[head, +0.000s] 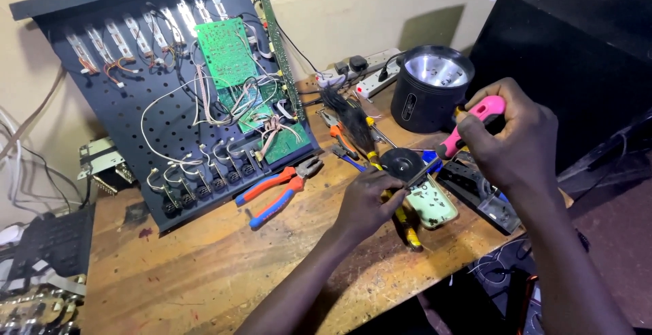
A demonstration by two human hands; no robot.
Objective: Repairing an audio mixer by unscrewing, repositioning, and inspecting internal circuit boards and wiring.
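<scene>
Gripping pink plastic screwdriver point(468, 126), round black speaker point(402, 164)

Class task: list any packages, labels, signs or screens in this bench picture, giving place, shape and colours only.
Label: on the side of the black round lamp behind the hands, small upright pale-outlined oval.
No packages, signs or screens show.

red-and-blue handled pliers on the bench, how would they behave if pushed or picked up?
The red-and-blue handled pliers lie flat on the wooden workbench, so they would probably slide, not roll. The metal jaws suggest stiff and fairly heavy for their size, nose-heavy when lifted by the handles. The handles are spread, so the pivot may swing loosely. The handle sleeves look rubbery, likely not slippery.
</scene>
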